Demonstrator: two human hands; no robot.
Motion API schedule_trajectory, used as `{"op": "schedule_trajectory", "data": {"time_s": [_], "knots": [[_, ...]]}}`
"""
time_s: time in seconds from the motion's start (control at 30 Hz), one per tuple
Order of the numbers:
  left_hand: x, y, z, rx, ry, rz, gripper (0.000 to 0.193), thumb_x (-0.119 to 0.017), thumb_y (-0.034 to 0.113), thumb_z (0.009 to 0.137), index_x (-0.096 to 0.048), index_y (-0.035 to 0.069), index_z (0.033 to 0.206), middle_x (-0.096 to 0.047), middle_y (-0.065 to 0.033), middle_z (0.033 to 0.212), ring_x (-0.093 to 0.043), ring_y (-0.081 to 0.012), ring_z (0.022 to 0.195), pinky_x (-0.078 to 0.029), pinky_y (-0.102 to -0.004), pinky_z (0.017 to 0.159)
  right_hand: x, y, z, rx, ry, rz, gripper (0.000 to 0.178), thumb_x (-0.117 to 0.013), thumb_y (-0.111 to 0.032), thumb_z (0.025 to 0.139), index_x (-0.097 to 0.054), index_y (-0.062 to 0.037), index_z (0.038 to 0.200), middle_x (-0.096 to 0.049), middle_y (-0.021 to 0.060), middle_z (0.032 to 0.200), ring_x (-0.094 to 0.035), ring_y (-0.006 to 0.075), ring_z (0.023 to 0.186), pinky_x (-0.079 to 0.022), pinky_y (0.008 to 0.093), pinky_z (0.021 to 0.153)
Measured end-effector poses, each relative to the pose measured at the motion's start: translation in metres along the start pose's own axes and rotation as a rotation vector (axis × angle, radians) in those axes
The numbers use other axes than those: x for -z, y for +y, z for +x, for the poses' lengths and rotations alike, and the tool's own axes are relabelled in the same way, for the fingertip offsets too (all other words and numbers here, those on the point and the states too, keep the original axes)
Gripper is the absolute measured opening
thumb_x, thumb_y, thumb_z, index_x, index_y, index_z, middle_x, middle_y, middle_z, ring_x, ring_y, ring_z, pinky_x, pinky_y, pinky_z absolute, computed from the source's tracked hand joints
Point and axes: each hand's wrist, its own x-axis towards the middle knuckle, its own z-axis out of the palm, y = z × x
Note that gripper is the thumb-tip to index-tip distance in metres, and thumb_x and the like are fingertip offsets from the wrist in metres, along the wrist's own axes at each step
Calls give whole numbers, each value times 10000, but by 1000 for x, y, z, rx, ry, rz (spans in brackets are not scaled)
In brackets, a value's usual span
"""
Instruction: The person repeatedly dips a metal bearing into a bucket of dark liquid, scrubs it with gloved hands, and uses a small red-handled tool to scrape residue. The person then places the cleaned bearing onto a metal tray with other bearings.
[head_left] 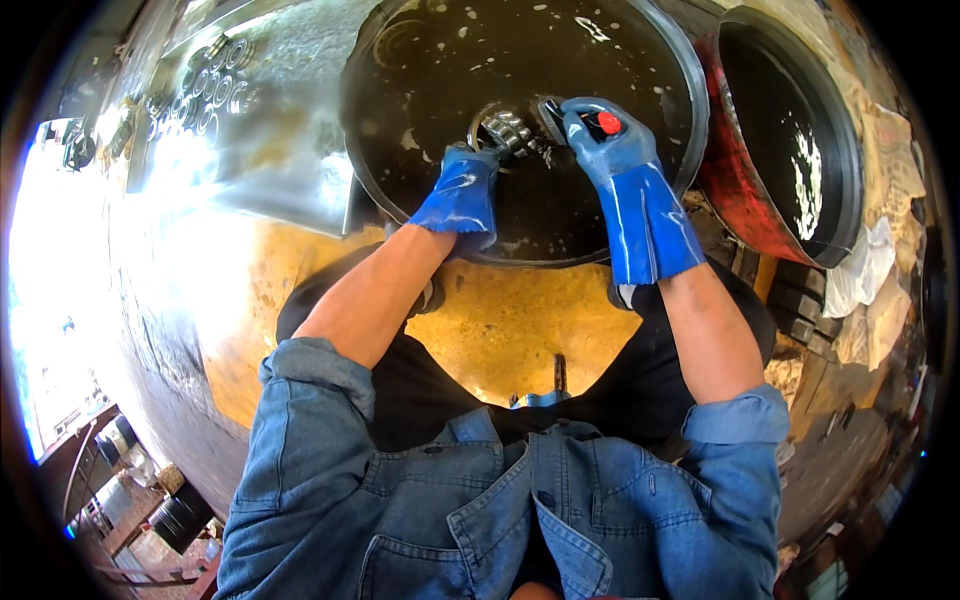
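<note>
My left hand (468, 190), in a blue rubber glove, is closed on a shiny metal roller bearing (507, 132) with its rollers and ring showing. My right hand (612, 150), gloved the same way, grips a small brush-like tool (551, 118) with a dark head and a red part at the handle. The tool's head is just right of the bearing, a small gap between them. Both hands are over a large round tub (352, 150) of dark, murky liquid with pale flecks on it. Glove and fingers hide part of the bearing.
A metal sheet or tray (290, 190) at the left bears several bearing rings (208, 88). On the right stands a red drum (745, 170) with dark liquid inside. Beside it lie a white plastic bag (862, 268) and brown paper (895, 160). Yellowish flooring (515, 310) shows between my legs.
</note>
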Motion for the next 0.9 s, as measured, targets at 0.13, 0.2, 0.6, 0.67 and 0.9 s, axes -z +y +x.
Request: {"op": "schedule_trajectory", "data": {"time_s": [0.13, 0.2, 0.6, 0.67, 0.9], "knots": [[-3, -9, 2, -325, 80, -351, 292, -764, 150, 880, -698, -41, 1092, -724, -125, 922, -676, -195, 783, -539, -351, 639, -15, -2, -9, 119, 12, -52, 192, -756, -192, 866, -761, -133, 1048, -757, 95, 1033, -734, 258, 944, -573, 335, 876], [-2, -8, -6, -265, 68, -349, 290, -763, 153, 863, -696, -55, 1055, -735, -141, 923, -678, -189, 794, -535, -352, 665, -17, -8, -17, 78, -31, -34, 198, -764, -202, 850, -760, -138, 1037, -753, 95, 1048, -723, 283, 972, -572, 345, 889], [10, 9, -27, -362, 177, 211, 360, -712, 243, 852, -669, -20, 1094, -732, -224, 898, -725, -367, 848, -559, -434, 768, 0, 17, 4, -8, -19, -58, 177, -742, -231, 886, -758, -160, 1047, -754, 90, 1019, -721, 291, 937, -571, 352, 863], [12, 22, -38, -203, 50, 125, 371, -707, 249, 868, -655, 8, 1146, -734, -218, 943, -724, -352, 879, -561, -430, 778, -1, 20, 1, 35, -34, -84, 179, -736, -222, 883, -758, -158, 1049, -754, 88, 1029, -720, 291, 951, -571, 351, 870], [10, 22, -36, -178, 44, 147, 352, -727, 207, 864, -657, 27, 1158, -733, -209, 990, -729, -316, 898, -560, -419, 766, -13, -11, -22, 313, -175, -114, 194, -736, -206, 875, -760, -152, 1060, -747, 97, 1084, -714, 303, 989, -572, 362, 897]]}}
